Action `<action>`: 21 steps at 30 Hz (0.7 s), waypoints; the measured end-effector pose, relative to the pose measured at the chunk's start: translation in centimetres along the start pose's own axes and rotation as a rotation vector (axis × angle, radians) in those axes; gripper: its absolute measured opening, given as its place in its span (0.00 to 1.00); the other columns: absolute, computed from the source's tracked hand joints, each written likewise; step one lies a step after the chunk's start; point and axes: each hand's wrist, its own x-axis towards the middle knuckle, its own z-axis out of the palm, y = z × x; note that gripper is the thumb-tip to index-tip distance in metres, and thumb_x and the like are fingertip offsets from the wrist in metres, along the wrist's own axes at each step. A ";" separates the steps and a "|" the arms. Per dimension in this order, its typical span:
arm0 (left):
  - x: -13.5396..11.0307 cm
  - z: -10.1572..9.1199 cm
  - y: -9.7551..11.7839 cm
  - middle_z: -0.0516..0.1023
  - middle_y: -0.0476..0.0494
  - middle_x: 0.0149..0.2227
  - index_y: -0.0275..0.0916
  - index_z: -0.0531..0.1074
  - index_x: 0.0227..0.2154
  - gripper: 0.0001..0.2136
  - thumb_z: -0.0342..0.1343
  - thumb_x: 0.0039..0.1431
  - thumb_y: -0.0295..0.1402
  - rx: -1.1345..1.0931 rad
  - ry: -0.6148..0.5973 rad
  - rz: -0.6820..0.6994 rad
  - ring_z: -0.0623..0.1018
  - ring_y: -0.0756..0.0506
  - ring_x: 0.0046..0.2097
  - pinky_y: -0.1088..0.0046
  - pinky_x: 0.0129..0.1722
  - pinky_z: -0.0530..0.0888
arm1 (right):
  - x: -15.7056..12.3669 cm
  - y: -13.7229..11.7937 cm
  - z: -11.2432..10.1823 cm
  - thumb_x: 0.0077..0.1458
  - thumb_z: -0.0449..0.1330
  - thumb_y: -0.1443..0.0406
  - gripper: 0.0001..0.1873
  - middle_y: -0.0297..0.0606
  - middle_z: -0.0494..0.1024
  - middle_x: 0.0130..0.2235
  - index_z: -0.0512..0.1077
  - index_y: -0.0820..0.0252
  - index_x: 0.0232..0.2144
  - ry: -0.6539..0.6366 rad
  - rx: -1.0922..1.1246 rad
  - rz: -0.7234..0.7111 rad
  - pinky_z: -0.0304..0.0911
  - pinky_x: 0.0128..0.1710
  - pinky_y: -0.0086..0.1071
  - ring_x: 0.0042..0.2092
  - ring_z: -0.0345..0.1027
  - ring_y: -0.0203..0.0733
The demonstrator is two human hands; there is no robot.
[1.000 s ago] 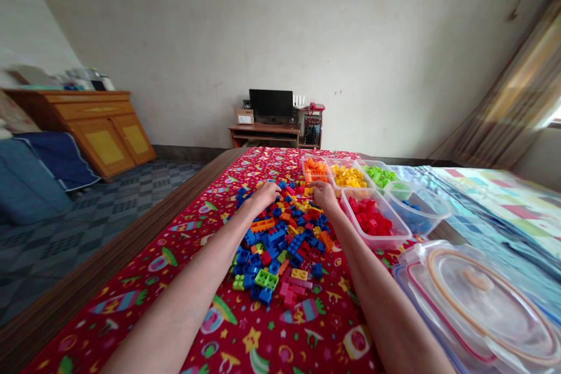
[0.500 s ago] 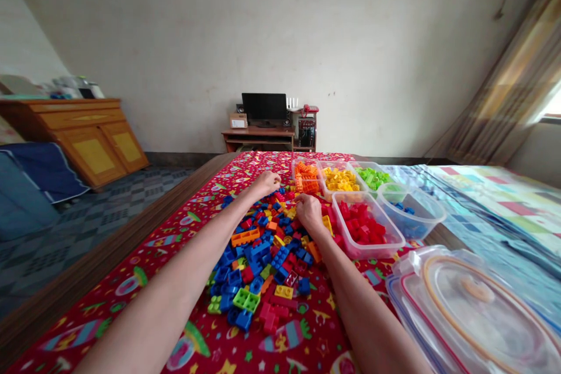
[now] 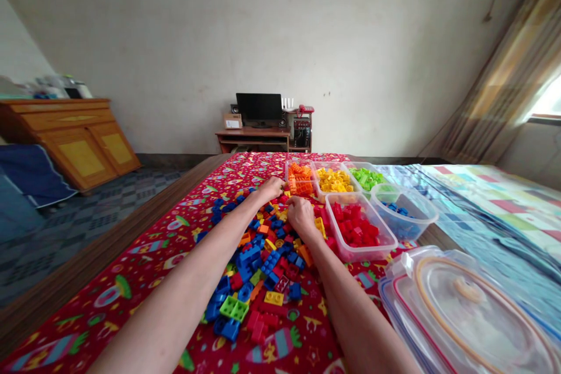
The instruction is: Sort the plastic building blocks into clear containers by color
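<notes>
A heap of mixed plastic bricks (image 3: 258, 257) in blue, red, orange, yellow and green lies on a red patterned cloth (image 3: 144, 280). My left hand (image 3: 270, 188) rests at the far edge of the heap, fingers curled down among the bricks. My right hand (image 3: 300, 214) sits knuckles-up on the heap beside the clear tub of red bricks (image 3: 358, 228), fingers closed into the pile. What either hand holds is hidden. Tubs of orange bricks (image 3: 298, 178), yellow bricks (image 3: 332, 180) and green bricks (image 3: 367, 176) stand behind; a round tub with blue bricks (image 3: 401, 213) is to the right.
A stack of clear lids (image 3: 464, 310) lies at the near right. The wooden table edge (image 3: 87, 263) runs along the left. A checked cloth (image 3: 491, 198) covers the right side. A wooden cabinet (image 3: 79, 140) and a desk with a monitor (image 3: 259, 120) stand against the wall.
My right hand has drawn back from near the orange tub to the heap beside the red tub. My left hand has stayed at the heap's far edge. The camera view has shifted slightly.
</notes>
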 end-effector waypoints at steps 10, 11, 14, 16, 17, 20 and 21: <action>-5.6 -2.8 0.6 0.65 0.51 0.23 0.38 0.63 0.26 0.04 0.50 0.56 0.28 -0.525 0.104 -0.165 0.68 0.52 0.24 0.77 0.25 0.68 | -0.1 0.1 -0.3 0.55 0.50 0.71 0.19 0.46 0.81 0.42 0.78 0.60 0.42 0.005 0.031 0.012 0.63 0.45 0.30 0.47 0.73 0.46; -6.7 -3.4 0.6 0.64 0.51 0.22 0.38 0.62 0.25 0.06 0.48 0.57 0.28 -0.585 0.078 -0.182 0.66 0.53 0.22 0.78 0.23 0.67 | 0.0 0.1 -0.3 0.54 0.50 0.71 0.19 0.45 0.81 0.42 0.78 0.60 0.42 0.001 0.049 0.018 0.63 0.45 0.30 0.47 0.73 0.45; -10.2 -5.3 0.8 0.63 0.50 0.23 0.38 0.61 0.24 0.10 0.47 0.61 0.33 -0.729 0.034 -0.211 0.64 0.55 0.22 0.81 0.19 0.63 | 0.3 0.0 -0.8 0.51 0.50 0.72 0.20 0.44 0.81 0.41 0.79 0.60 0.40 -0.037 0.138 0.053 0.64 0.44 0.30 0.46 0.74 0.44; -12.3 -6.5 1.0 0.64 0.48 0.25 0.37 0.62 0.25 0.11 0.52 0.59 0.37 -0.911 0.008 -0.222 0.63 0.55 0.23 0.83 0.17 0.60 | 0.5 -0.3 -1.3 0.49 0.51 0.72 0.21 0.42 0.82 0.39 0.80 0.60 0.39 -0.068 0.204 0.063 0.65 0.42 0.29 0.43 0.74 0.43; -13.1 -7.0 1.0 0.65 0.48 0.27 0.36 0.63 0.26 0.11 0.56 0.57 0.38 -0.978 -0.008 -0.224 0.63 0.56 0.23 0.84 0.17 0.58 | 0.6 -0.7 -1.6 0.48 0.51 0.73 0.21 0.41 0.82 0.37 0.80 0.60 0.39 -0.077 0.228 0.057 0.65 0.41 0.28 0.41 0.75 0.42; -14.8 -8.0 0.6 0.67 0.47 0.28 0.35 0.67 0.29 0.12 0.62 0.51 0.37 -0.982 -0.043 -0.219 0.62 0.56 0.23 0.85 0.15 0.56 | 0.5 -2.2 -2.6 0.49 0.51 0.73 0.21 0.40 0.82 0.35 0.80 0.60 0.39 -0.103 0.246 -0.008 0.65 0.39 0.27 0.38 0.74 0.41; -15.1 -8.1 0.3 0.67 0.48 0.27 0.36 0.68 0.30 0.11 0.62 0.51 0.37 -0.925 -0.042 -0.213 0.63 0.56 0.23 0.85 0.15 0.56 | 0.3 -2.7 -2.7 0.49 0.51 0.73 0.21 0.39 0.82 0.34 0.80 0.60 0.40 -0.128 0.240 -0.035 0.65 0.39 0.27 0.37 0.74 0.40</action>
